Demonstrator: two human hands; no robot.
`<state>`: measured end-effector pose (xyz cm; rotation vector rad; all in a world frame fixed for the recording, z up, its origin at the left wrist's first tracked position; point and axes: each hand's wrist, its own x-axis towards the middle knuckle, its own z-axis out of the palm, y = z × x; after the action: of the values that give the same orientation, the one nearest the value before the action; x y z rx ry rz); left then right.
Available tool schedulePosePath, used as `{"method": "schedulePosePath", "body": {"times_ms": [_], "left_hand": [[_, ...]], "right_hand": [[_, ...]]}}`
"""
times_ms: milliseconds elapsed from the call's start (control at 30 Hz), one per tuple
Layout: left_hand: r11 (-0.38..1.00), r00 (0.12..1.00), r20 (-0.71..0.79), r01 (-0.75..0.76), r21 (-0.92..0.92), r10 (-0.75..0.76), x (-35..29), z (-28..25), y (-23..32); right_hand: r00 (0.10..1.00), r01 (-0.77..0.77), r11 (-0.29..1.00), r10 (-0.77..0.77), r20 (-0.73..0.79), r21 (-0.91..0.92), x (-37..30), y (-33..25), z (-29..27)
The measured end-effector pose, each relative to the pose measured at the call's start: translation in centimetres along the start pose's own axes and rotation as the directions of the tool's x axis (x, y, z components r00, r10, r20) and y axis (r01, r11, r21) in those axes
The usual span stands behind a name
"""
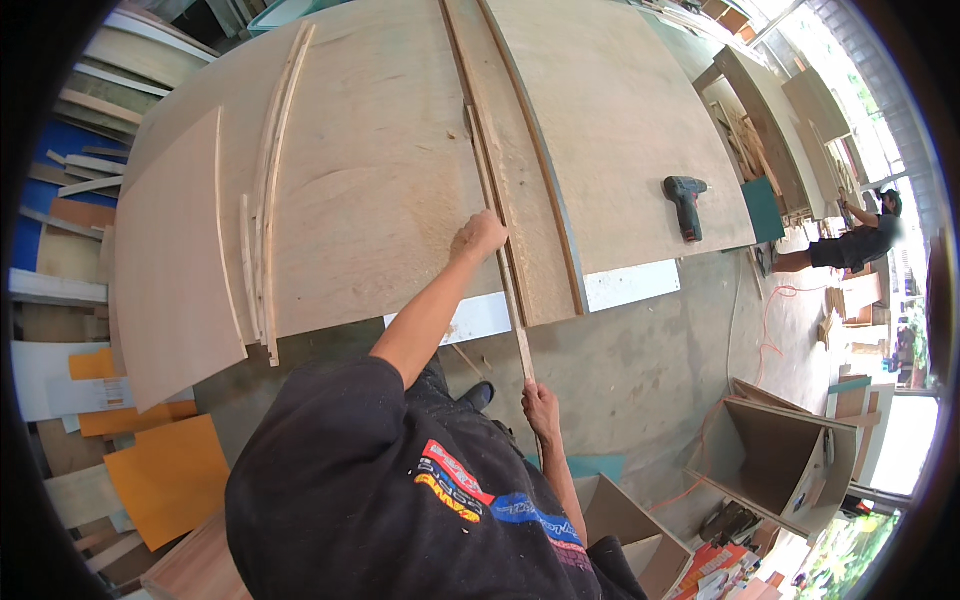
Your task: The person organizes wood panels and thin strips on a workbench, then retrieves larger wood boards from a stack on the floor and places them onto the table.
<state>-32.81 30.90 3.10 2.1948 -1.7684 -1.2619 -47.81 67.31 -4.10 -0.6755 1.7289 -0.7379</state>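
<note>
Head view: the left hand (480, 236) is closed on a long, thin wooden strip (522, 345) lying along the left edge of a broader, sawdust-strewn board (540, 250), while the right hand (542, 408) grips the same strip near its close end, which projects beyond the near edge of the table (370, 200). On the table, a cordless drill (686, 208) lies to the right and several loose strips (271, 190) lie to the left.
</note>
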Motion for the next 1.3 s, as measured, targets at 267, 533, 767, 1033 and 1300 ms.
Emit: {"method": "schedulePosePath", "body": {"times_ms": [267, 533, 767, 1033, 1300], "left_hand": [[0.983, 0.988, -0.042, 0.145, -0.114, -0.150, -0.6, 0.1, 0.0], [0.984, 0.988, -0.026, 0.149, -0.098, -0.152, 0.0, -1.0, 0.7], [0.990, 0.977, -0.173, 0.108, -0.086, -0.121, 2.7, -2.3, 1.5], [0.983, 0.949, -0.260, 0.166, -0.076, -0.181, 8.7, -2.1, 1.7], [0.963, 0.958, -0.118, 0.250, -0.104, -0.261, 6.2, -4.4, 3.2]], "right_hand": [[0.998, -0.037, 0.999, 0.035, 0.053, 0.023, -1.8, -1.4, -0.8], [0.993, -0.100, 0.994, 0.098, 0.066, 0.034, -2.1, 0.5, -1.0], [0.994, -0.076, 0.997, 0.073, 0.080, 0.027, 0.7, -2.1, 0.2], [0.997, -0.060, 0.998, 0.060, 0.046, -0.006, 3.9, -4.2, 1.9], [0.999, -0.051, 0.998, 0.050, -0.016, -0.035, 4.9, -5.4, 2.4]]}}
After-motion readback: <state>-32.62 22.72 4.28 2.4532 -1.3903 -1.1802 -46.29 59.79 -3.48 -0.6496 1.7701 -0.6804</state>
